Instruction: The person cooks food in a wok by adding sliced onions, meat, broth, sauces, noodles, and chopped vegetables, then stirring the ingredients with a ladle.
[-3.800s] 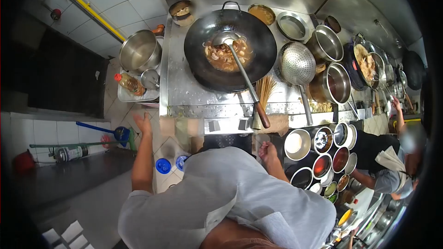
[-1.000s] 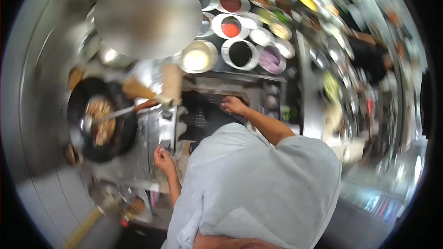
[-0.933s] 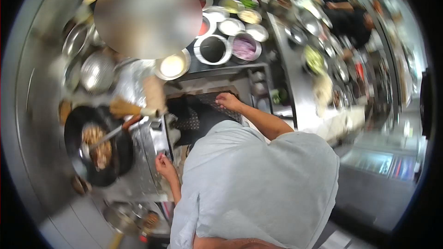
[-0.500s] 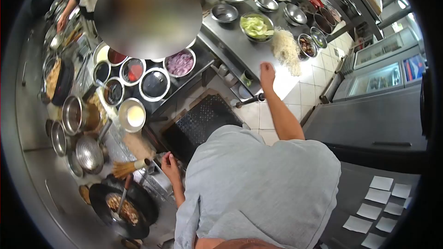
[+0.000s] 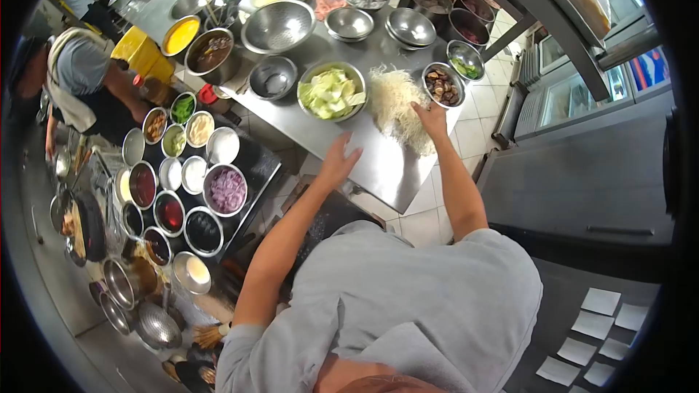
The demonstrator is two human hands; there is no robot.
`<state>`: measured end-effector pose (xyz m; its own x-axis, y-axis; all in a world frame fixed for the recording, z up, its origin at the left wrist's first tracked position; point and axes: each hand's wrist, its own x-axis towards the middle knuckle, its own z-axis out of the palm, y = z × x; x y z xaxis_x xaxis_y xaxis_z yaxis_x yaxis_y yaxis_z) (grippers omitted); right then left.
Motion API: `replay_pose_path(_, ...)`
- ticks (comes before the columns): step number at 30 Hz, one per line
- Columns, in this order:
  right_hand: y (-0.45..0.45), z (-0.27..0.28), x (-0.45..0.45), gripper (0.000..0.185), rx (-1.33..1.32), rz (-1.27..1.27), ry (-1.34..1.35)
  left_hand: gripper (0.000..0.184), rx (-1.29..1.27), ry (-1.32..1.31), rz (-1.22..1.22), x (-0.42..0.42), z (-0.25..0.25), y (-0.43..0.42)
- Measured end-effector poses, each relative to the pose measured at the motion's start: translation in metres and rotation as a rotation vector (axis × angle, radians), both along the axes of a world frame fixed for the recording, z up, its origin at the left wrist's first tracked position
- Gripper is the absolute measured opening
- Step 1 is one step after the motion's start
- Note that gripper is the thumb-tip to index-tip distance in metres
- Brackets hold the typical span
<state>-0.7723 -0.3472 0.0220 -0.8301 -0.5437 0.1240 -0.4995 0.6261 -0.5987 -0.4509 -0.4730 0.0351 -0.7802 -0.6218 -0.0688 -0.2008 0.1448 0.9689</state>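
Observation:
My right hand (image 5: 431,121) is at the right edge of a heap of thin pale noodles (image 5: 397,102) on the steel table, its thumb and fingers apart and touching the strands. Just beyond it stands a steel bowl of brown mushroom pieces (image 5: 443,87). My left hand (image 5: 339,163) is held out over the table's near edge with its fingers spread and nothing in it. In front of that hand is a steel bowl of chopped green cabbage (image 5: 331,92).
Steel bowls and a colander (image 5: 278,27) cover the far side of the steel table (image 5: 382,167). Pots of sauces and chopped red onion (image 5: 225,190) fill the left counter. A co-worker (image 5: 84,76) stands at upper left. A metal shelf post (image 5: 586,65) rises at right.
My view has turned toward the steel table. My left hand has come up from beside the stove to the table edge, and my right hand has reached forward to the noodles.

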Motion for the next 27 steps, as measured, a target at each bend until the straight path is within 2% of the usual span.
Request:
replay_pose_path(1,-0.004,-0.002,0.005,0.064,-0.048,-0.017,0.066,0.054,0.087,0.011,0.051,-0.032,-0.015,-0.003)
replay_pose_path(3,-0.009,-0.009,0.001,0.071,-0.006,-0.047,-0.047,0.056,0.176,0.018,0.089,-0.079,-0.041,-0.011)
replay_pose_path(5,-0.012,-0.014,0.004,0.074,0.011,-0.056,-0.063,0.055,0.43,-0.024,0.107,-0.109,-0.058,-0.015)
replay_pose_path(6,-0.013,-0.02,0.005,0.072,-0.021,-0.104,-0.105,0.055,0.432,-0.028,0.097,-0.118,-0.056,-0.013)
replay_pose_path(8,-0.012,-0.013,0.011,0.071,-0.05,-0.161,-0.148,0.055,0.516,0.061,0.258,-0.132,-0.048,-0.007)
replay_pose_path(9,-0.011,0.015,0.017,0.069,-0.113,-0.069,-0.379,0.055,0.519,0.057,0.251,-0.139,-0.054,-0.005)
replay_pose_path(11,-0.008,0.039,0.021,0.066,-0.194,0.04,-0.765,0.053,0.48,0.293,0.312,-0.148,-0.071,-0.003)
replay_pose_path(12,-0.006,0.047,0.022,0.066,-0.194,0.041,-0.771,0.053,0.48,0.288,0.315,-0.147,-0.067,-0.003)
replay_pose_path(14,-0.001,0.059,0.023,0.063,-0.236,0.053,-1.024,0.045,0.624,0.231,0.258,-0.14,-0.05,-0.004)
replay_pose_path(15,0.002,0.057,0.024,0.063,-0.235,0.059,-1.027,0.045,0.621,0.231,0.265,-0.139,-0.05,-0.004)
replay_pose_path(17,0.009,0.054,0.027,0.058,-0.44,0.051,-1.189,0.035,0.754,0.198,0.253,-0.138,-0.051,0.001)
replay_pose_path(21,0.019,0.083,0.038,0.058,-0.455,-0.031,-1.12,0.032,0.894,0.174,0.294,-0.132,-0.029,0.015)
replay_pose_path(23,0.032,0.087,0.036,0.059,-0.464,-0.022,-1.089,0.037,0.884,0.209,0.165,-0.131,-0.031,0.021)
replay_pose_path(27,0.051,0.121,0.039,0.06,-0.499,0.002,-1.037,0.04,0.944,0.306,0.172,-0.119,0.03,0.038)
